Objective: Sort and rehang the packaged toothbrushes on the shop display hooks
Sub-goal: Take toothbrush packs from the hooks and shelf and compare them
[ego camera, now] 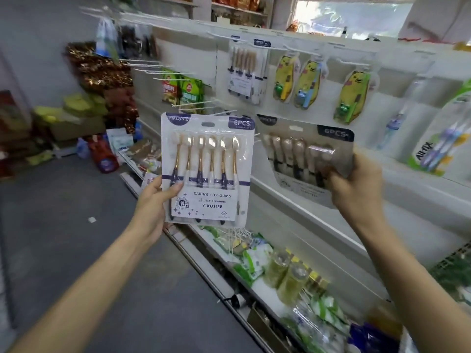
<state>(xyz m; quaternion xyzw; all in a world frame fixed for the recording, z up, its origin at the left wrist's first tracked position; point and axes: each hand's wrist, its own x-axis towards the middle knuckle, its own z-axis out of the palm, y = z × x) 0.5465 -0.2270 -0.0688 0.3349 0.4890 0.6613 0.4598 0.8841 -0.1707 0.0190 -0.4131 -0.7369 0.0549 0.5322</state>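
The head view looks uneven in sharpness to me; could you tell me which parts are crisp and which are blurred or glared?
Head view: the six-pack in the left hand, the left toothbrush pack, is sharp, its print readable; the right toothbrush pack in the right hand is motion-smeared; the hanging bear-shaped packs are soft; the window is blown out; wide-angle bending curves the shelf edges.

Both of this person's forearms are bare all the way to the frame's lower edge, with no sleeve, watch, bracelet or glove on them, and the left hand [153, 207] and right hand [356, 184] show plain, ringless fingers with short, unpainted nails.
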